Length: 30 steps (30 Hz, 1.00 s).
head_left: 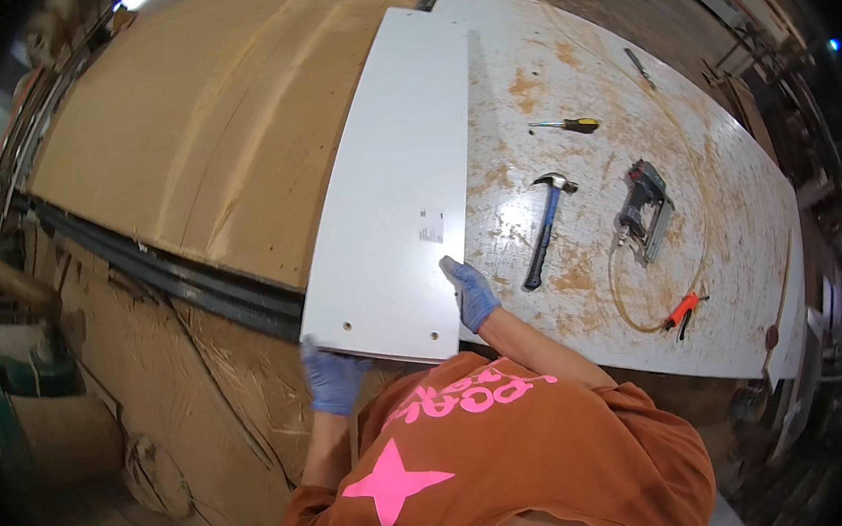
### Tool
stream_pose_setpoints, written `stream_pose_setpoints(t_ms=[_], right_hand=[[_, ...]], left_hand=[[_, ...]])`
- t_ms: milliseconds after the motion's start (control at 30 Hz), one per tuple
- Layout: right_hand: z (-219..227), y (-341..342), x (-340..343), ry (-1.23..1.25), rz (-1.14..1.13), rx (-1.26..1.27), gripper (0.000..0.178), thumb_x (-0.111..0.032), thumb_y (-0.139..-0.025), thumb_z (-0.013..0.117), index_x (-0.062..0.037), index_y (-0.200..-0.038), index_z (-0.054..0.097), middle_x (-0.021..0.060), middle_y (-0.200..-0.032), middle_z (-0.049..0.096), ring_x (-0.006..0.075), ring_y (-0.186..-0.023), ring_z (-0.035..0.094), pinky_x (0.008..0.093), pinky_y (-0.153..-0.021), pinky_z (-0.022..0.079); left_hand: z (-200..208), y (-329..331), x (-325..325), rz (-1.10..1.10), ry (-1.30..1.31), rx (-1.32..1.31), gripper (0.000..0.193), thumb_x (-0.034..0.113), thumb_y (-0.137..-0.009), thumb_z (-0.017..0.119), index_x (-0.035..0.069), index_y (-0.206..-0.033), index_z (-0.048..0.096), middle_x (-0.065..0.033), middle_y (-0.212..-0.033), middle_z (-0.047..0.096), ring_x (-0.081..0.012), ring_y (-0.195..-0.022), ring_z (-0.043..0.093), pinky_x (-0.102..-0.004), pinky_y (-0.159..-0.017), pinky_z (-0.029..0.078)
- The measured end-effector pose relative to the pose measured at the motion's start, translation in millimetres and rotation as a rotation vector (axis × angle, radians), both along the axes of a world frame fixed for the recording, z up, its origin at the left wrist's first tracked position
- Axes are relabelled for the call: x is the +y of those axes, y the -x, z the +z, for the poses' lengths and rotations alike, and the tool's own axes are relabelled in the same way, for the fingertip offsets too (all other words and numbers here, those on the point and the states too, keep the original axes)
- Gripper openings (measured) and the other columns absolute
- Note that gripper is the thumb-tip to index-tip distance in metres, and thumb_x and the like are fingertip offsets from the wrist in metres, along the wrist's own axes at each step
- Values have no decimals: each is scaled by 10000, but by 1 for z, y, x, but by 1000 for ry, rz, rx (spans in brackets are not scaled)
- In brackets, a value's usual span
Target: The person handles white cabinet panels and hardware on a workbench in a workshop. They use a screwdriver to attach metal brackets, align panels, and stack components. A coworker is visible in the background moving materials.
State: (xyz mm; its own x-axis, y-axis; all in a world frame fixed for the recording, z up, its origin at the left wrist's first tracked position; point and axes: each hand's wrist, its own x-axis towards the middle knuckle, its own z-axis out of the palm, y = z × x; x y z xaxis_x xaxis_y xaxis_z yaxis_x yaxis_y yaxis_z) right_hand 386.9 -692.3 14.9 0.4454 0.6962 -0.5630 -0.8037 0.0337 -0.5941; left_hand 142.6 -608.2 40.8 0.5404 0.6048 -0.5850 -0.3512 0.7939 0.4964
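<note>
A long white panel lies lengthwise away from me, between a brown board and the white tabletop. It has a small printed label and two small round holes near its close end. My left hand, in a blue-grey glove, grips the panel's near left corner, with most of its fingers hidden from sight. My right hand, gloved alike, holds the right edge a little above the near end, its fingertips lying over the top face.
On the stained white tabletop to the right lie a blue-handled hammer, a screwdriver, a nail gun with a yellowish hose, a red air blow gun and a dark-handled tool. A large brown board stretches left.
</note>
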Motion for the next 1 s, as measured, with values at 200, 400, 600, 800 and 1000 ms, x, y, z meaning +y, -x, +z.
stream_pose_setpoints(t_ms=[200,400,600,800,1000], right_hand=[[-1,-68,-79,-4,2,-20,438,-309,-850,669,9,-1138,582,119,-1021,644,214,-917,623,340,-808,517],[29,-117,-205,74,9,-172,438,-299,-831,699,42,-1090,603,107,-969,655,185,-816,627,304,-734,512],[65,-155,-356,400,-9,-565,443,-294,-796,730,62,-1037,623,104,-910,662,171,-745,627,285,-670,503],[130,-170,-477,482,-159,-585,437,-290,-800,721,64,-1034,616,108,-899,655,157,-738,625,278,-654,509],[116,-159,-561,433,-531,-484,480,-280,-830,687,91,-1108,560,140,-965,646,189,-809,631,290,-695,517]], left_hand=[[25,-30,-10,-395,-63,-207,779,613,-831,479,56,-1370,392,-147,-1334,489,-301,-1189,503,-428,-952,454],[8,-145,-82,-645,-94,21,568,364,-833,646,-13,-1236,510,-181,-1137,615,-288,-994,620,-426,-861,520],[13,-224,-196,-742,154,-166,556,278,-783,697,34,-1245,508,-139,-1102,624,-276,-990,619,-417,-849,524],[22,-285,-304,-859,85,-308,629,276,-771,692,33,-1303,459,-140,-1176,591,-267,-1048,593,-387,-884,508],[19,-370,-362,-1104,-243,-266,526,285,-803,657,22,-1237,515,-127,-1091,628,-233,-937,635,-368,-825,533]])
